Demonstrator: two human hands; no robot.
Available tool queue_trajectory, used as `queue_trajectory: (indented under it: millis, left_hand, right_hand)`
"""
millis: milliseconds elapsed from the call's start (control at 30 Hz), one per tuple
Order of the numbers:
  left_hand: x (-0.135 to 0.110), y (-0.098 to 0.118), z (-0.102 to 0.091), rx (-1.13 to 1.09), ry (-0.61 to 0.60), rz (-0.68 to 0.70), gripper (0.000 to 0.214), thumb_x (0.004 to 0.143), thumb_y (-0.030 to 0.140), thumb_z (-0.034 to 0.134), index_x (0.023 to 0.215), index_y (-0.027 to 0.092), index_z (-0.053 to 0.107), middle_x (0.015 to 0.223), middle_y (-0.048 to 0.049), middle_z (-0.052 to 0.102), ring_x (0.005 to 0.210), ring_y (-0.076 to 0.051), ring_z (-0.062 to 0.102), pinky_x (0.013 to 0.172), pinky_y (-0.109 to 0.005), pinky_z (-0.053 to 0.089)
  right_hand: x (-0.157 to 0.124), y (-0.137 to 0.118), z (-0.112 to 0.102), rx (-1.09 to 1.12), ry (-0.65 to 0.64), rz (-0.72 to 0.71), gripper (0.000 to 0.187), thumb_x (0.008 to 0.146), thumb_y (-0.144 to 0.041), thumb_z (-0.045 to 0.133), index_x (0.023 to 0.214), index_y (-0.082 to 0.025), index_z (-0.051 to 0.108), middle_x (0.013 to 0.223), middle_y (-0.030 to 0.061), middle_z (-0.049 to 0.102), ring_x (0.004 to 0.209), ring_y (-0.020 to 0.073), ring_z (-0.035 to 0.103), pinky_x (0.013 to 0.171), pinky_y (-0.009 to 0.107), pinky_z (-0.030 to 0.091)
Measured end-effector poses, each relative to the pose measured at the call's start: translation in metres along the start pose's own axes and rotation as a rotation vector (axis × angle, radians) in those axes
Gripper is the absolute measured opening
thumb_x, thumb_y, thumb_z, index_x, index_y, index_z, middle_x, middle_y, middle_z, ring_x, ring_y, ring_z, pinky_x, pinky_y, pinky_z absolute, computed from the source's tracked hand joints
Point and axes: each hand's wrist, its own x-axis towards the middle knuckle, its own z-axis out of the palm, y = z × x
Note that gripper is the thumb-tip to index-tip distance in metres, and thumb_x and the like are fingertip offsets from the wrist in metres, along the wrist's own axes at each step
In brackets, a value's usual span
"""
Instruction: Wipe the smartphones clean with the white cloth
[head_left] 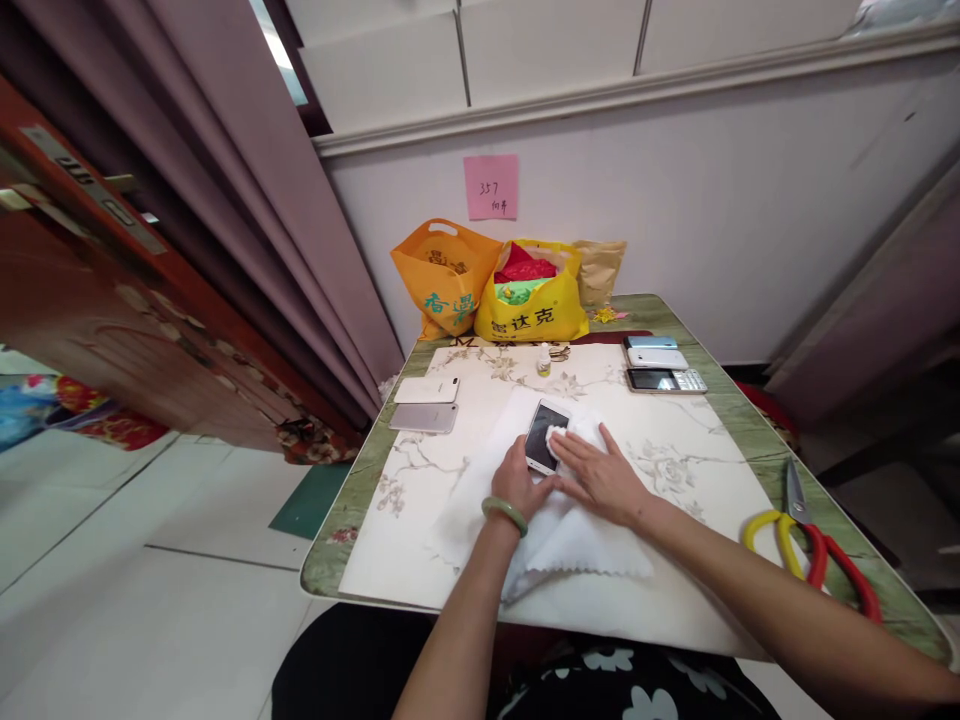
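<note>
A smartphone (541,432) with a dark screen lies on a white cloth (570,540) in the middle of the table. My left hand (517,482), a green bangle on its wrist, grips the phone's near end. My right hand (600,478) presses a small white wad (556,437) onto the screen, fingers stretched out flat over the cloth.
Two phones (426,403) lie at the left of the table (757,440), several more (660,365) at the back right. A small bottle (544,360) stands behind the cloth. Orange and yellow bags (487,290) lean on the wall. Large scissors (810,540) rest at the right edge.
</note>
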Motion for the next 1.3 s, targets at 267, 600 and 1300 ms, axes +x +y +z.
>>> queue_trajectory:
  millis: [267,600,1300]
  left_hand:
    - [-0.001,0.000,-0.001,0.004,-0.011,-0.033,0.052,0.070,0.029,0.069,0.118,0.022,0.048,0.107,-0.0050,0.063,0.094,-0.022,0.061,0.080,-0.033,0.048]
    - [0.000,0.005,0.000,0.061,-0.003,-0.050,0.053,0.068,0.035,0.071,0.114,0.021,0.049,0.103,-0.0059,0.062,0.095,-0.024,0.060,0.078,-0.034,0.048]
    - [-0.003,0.006,0.000,0.071,-0.009,-0.052,0.051,0.070,0.035,0.070,0.113,0.021,0.048,0.105,-0.0076,0.061,0.098,-0.024,0.059,0.079,-0.033,0.047]
  right_hand:
    - [0.008,-0.014,-0.008,0.062,-0.006,-0.074,0.065,0.095,-0.062,0.025,0.145,-0.022,0.036,0.149,0.0080,0.040,0.140,0.0274,0.030,0.114,0.060,-0.002]
    - [0.047,0.001,0.007,-0.086,0.084,0.084,0.067,0.095,-0.063,0.023,0.148,-0.022,0.031,0.151,0.0062,0.034,0.143,0.0289,0.022,0.111,0.063,-0.007]
    - [0.026,-0.005,-0.005,-0.094,0.133,0.130,0.062,0.096,-0.060,0.024,0.142,-0.023,0.042,0.145,0.0049,0.045,0.142,0.0323,0.022,0.109,0.067,-0.009]
